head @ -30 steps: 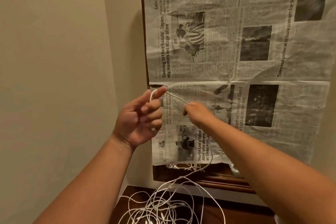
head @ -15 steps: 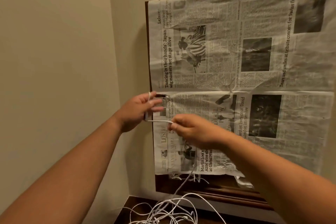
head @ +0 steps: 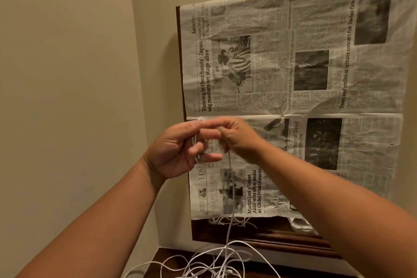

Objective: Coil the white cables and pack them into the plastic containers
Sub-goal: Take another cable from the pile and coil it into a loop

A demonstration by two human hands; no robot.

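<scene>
Winding cable in a tight corner

I see wall close on the left and the newspaper [head: 293, 97] sheet just behind; my left hand [head: 178, 151] has white cable [head: 229, 230] looped round its fingers, my right hand [head: 237, 140] pinches the strand (rest tangled on the table [head: 293, 272]).

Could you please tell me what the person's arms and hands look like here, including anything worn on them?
Both forearms are bare as far as the picture shows, with no sleeves in view. The left hand and right hand wear no gloves. No watch, bracelet or ring shows on the parts in view. The fingernails that show look short and unpainted.
</scene>
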